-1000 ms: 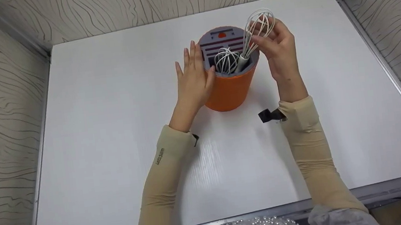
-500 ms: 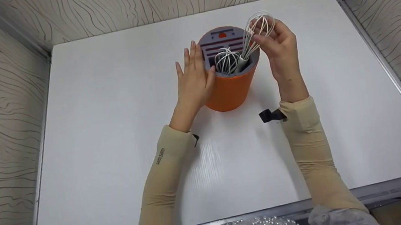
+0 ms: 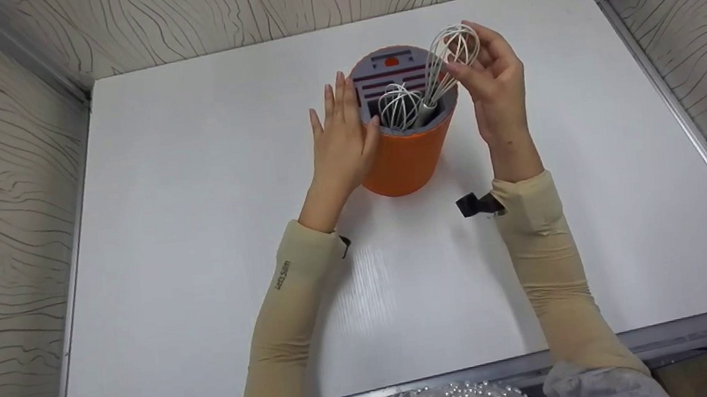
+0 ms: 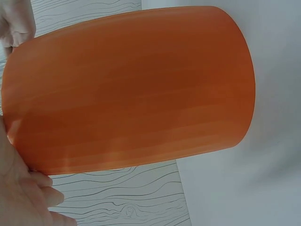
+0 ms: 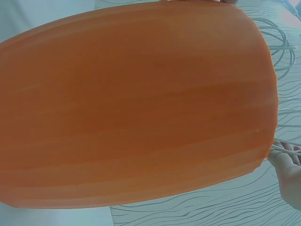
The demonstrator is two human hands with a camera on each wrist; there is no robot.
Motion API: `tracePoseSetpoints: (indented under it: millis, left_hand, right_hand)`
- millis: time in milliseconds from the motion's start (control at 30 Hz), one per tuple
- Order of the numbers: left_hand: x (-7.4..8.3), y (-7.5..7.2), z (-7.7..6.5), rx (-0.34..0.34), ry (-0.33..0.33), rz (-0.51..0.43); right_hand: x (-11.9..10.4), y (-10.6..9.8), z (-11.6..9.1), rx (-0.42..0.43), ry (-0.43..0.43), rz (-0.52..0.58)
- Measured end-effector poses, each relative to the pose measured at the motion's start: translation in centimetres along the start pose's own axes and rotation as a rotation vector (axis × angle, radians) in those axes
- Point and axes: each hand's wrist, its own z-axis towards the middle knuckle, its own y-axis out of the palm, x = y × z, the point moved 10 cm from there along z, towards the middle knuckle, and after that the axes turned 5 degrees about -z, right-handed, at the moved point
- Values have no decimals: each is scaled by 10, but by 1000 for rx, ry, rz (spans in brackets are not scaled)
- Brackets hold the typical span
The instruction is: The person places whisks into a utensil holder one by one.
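An orange utensil holder [image 3: 404, 165] with a grey slotted top stands upright on the table. My left hand [image 3: 341, 138] lies against its left side, fingers straight, as the left wrist view also shows. By its wire loops, my right hand [image 3: 495, 86] pinches a whisk [image 3: 438, 75] at the holder's right rim. That whisk leans right, and its pale handle goes down into the front opening. A second whisk [image 3: 401, 106] sits in the same opening, only its wire head showing. In the right wrist view, the holder's wall [image 5: 141, 103] fills most of the picture, with the right hand [image 5: 288, 172] at the edge.
The white table [image 3: 195, 210] spreads around the holder. Panels with a wood-grain line pattern [image 3: 278, 0] rise behind it and on both sides. Small black camera mounts [image 3: 479, 203] sit at the wrists.
The whisk in my right hand has sunk slightly into the holder, its loops a little lower. The right fingers have shifted on the wires. My left hand and the holder have stayed put.
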Motion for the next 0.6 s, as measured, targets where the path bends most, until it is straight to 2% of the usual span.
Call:
tracePoseSetpoints:
  millis: [600]
  left_hand:
    - [0, 0, 0, 8, 5, 28]
  right_hand:
    - [4, -2, -6, 2, 10, -11]
